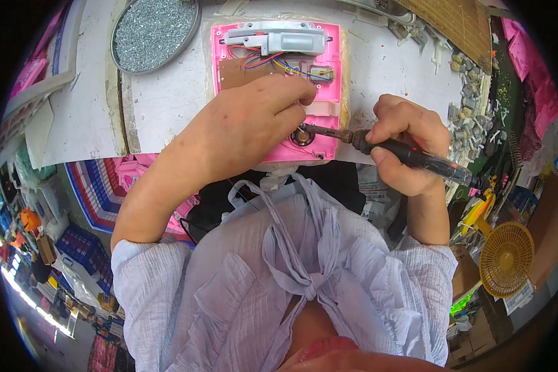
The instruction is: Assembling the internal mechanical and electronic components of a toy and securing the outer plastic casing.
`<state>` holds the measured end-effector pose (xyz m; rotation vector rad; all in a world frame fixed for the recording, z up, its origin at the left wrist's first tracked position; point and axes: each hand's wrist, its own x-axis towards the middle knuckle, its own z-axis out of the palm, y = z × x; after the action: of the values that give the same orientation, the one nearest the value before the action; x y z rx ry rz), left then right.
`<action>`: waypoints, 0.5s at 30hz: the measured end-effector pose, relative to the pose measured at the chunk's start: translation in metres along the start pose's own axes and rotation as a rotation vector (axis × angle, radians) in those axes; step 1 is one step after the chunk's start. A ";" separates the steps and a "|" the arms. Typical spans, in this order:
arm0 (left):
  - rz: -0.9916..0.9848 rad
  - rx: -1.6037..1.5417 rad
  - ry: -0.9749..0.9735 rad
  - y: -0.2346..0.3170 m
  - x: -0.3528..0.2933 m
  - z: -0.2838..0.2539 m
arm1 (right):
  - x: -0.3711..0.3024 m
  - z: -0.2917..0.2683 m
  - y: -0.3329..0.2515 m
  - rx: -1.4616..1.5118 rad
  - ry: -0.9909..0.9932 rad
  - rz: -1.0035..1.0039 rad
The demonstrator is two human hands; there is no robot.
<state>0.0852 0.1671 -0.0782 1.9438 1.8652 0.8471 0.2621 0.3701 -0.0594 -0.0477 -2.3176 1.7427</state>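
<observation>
An open pink plastic casing (pixel 336 59) lies on the worktable in front of me. A grey plastic housing (pixel 297 43), a brown board (pixel 234 73), coloured wires (pixel 254 61) and a small motor (pixel 322 74) sit inside it. My left hand (pixel 248 121) rests over the casing's lower left, fingers pinched beside a round dark speaker-like part (pixel 302 137). What those fingertips hold is hidden. From the right, my right hand (pixel 415 127) grips a black-handled soldering iron (pixel 418 160). Its tip reaches the round part, close to my left fingers.
A round metal tray (pixel 136 71) full of small screws (pixel 155 34) stands at the far left. Small grey parts (pixel 468 118) are heaped along the table's right edge, below a cardboard sheet (pixel 462 28). A yellow fan (pixel 507 259) is at the lower right; a blue crate (pixel 90 192) stands left of me.
</observation>
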 end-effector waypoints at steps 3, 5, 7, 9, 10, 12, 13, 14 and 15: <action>0.003 0.011 0.005 0.000 -0.001 0.000 | -0.001 0.000 -0.004 -0.012 -0.040 0.073; 0.001 0.009 -0.007 -0.001 -0.001 0.000 | 0.001 0.000 -0.004 -0.027 -0.045 0.048; 0.000 0.004 0.004 -0.001 -0.001 0.001 | 0.002 0.000 -0.004 -0.037 -0.045 0.020; 0.003 0.007 0.015 -0.001 -0.001 0.002 | 0.004 0.000 -0.003 -0.043 -0.038 -0.010; 0.006 0.013 0.020 0.000 -0.001 0.002 | 0.004 0.001 -0.004 -0.044 -0.027 -0.011; 0.003 0.018 0.017 0.001 -0.001 0.002 | 0.004 0.003 -0.005 -0.048 -0.003 -0.012; -0.002 0.019 0.012 0.001 -0.001 0.001 | 0.003 0.002 -0.005 -0.053 0.009 -0.014; -0.007 0.020 0.006 0.001 -0.001 0.000 | 0.001 -0.002 -0.005 -0.058 0.020 -0.016; -0.003 0.019 0.006 0.001 0.000 0.001 | -0.002 -0.005 -0.005 -0.063 0.032 -0.018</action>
<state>0.0863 0.1670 -0.0781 1.9508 1.8860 0.8388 0.2655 0.3733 -0.0539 -0.0651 -2.3428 1.6486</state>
